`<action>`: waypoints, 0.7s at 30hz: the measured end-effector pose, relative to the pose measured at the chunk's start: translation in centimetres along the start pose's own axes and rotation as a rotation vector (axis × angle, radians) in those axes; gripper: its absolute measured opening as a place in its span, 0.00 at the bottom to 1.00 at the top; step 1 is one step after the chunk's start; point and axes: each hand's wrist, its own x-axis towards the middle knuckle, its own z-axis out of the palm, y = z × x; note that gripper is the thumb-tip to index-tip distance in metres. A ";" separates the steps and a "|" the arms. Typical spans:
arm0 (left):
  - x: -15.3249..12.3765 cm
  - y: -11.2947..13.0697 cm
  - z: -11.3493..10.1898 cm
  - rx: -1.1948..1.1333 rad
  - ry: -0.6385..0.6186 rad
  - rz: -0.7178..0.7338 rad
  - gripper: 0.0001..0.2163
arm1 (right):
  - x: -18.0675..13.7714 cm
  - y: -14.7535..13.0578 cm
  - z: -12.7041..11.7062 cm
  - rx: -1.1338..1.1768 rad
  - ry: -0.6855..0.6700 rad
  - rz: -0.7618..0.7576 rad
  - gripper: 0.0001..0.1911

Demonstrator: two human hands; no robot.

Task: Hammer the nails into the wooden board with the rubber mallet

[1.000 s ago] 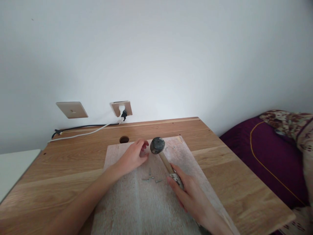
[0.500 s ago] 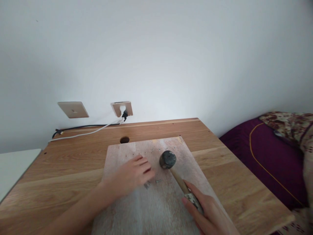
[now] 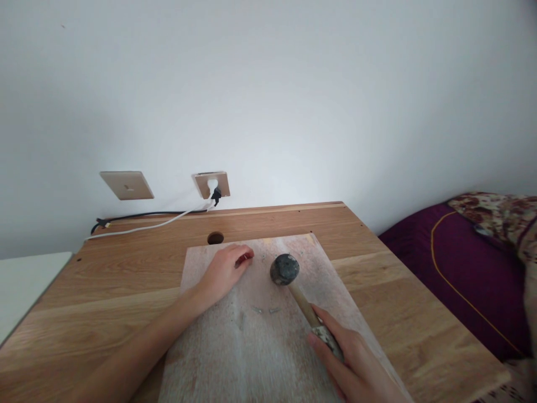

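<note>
In my right hand [image 3: 350,355] is a mallet [image 3: 285,270] with a black head and a pale, paint-spotted handle. Its head is over the far right part of a worn, whitish wooden board [image 3: 226,358]. My left hand [image 3: 226,266] is at the board's far left, fingers curled together and thumb side turned in. Whatever those fingertips pinch is too small and hidden to name. Two small metal screws or nails [image 3: 274,310] lie loose on the board, nearer to me than the mallet head. Several tiny fasteners [image 3: 264,258] show along the far edge, between the left hand and the mallet.
The board lies on a wooden table [image 3: 390,280] against a white wall. A round cable hole [image 3: 215,238] is just behind the board. White and black cables [image 3: 155,226] run from a wall socket [image 3: 212,184]. Purple bedding [image 3: 482,274] is at the right, a white surface [image 3: 31,285] at the left.
My left hand has moved away from the loose fasteners to the board's far edge, and its fingers have curled in. The right hand and mallet have barely shifted.
</note>
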 end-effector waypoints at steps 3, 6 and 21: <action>0.0 -0.1 0.2 -0.022 -0.005 -0.001 0.05 | 0.5 0.0 0.1 -0.010 0.062 -0.051 0.29; 0.2 -0.1 0.2 -0.047 -0.013 -0.009 0.04 | 1.6 -1.3 0.0 0.047 -0.053 -0.060 0.30; -1.5 0.9 -2.2 0.010 -0.052 0.034 0.10 | 4.6 -4.4 1.4 0.023 -0.098 -0.174 0.27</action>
